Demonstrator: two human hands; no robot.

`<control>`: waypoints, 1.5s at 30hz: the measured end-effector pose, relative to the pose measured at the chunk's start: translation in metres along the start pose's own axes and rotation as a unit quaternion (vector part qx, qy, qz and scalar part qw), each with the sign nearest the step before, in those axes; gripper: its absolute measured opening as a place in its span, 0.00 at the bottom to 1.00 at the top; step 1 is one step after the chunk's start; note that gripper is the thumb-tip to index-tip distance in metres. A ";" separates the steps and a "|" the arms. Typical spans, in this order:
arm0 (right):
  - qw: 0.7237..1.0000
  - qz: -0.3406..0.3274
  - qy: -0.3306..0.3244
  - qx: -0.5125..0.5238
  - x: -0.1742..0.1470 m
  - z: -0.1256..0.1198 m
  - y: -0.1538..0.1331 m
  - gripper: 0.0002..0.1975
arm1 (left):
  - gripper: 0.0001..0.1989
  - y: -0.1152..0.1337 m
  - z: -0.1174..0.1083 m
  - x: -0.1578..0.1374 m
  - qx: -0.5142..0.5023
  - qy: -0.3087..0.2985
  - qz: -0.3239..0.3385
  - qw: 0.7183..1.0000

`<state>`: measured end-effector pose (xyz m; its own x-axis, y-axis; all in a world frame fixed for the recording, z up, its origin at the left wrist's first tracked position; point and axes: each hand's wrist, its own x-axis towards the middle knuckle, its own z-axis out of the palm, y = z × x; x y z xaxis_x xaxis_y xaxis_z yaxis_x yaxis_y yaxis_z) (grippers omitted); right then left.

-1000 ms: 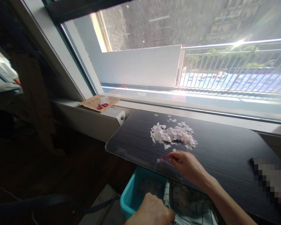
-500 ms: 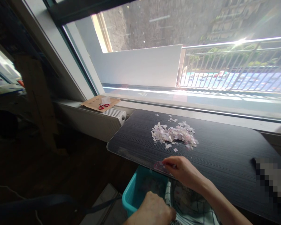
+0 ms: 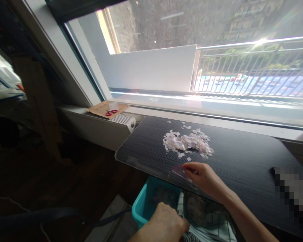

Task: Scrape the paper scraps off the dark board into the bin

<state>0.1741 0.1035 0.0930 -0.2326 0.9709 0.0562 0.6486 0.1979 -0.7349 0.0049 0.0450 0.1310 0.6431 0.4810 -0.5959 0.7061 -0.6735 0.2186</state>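
Note:
My right hand (image 3: 198,174) pinches a thin, clear pinkish plastic scraper (image 3: 178,169) flat on the dark tabletop near its front edge. Beyond it lies a loose pile of small pale square flakes (image 3: 188,143), with a few strays around it. Below the table edge is a teal bin (image 3: 141,205), with some pale pieces dimly visible inside. Closed over the bin's near rim is my left hand (image 3: 164,222); its fingertips are hidden. A striped and checked cloth (image 3: 212,223) lies right beside the bin.
The dark wooden table (image 3: 242,158) meets a window sill. Red-handled scissors (image 3: 111,112) rest on a brown paper envelope (image 3: 97,109) above a white radiator (image 3: 125,121). A pixelated object (image 3: 293,191) sits at the table's right. A cable (image 3: 8,200) runs across the dark floor.
My right hand and the scraper have moved up and slightly right, away from the table's front edge. My left hand stays at the bin, and the pile looks the same.

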 end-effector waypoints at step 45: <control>0.999 -0.022 -0.010 -0.036 0.016 0.010 0.002 0.14 | 0.06 -0.004 0.006 0.006 0.022 -0.028 0.029 0.999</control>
<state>0.1641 0.1184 0.0857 -0.2764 0.9582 0.0738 0.6875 0.2507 -0.6815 0.0046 0.0471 0.1217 0.6648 0.4092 -0.6250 0.6536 -0.7238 0.2213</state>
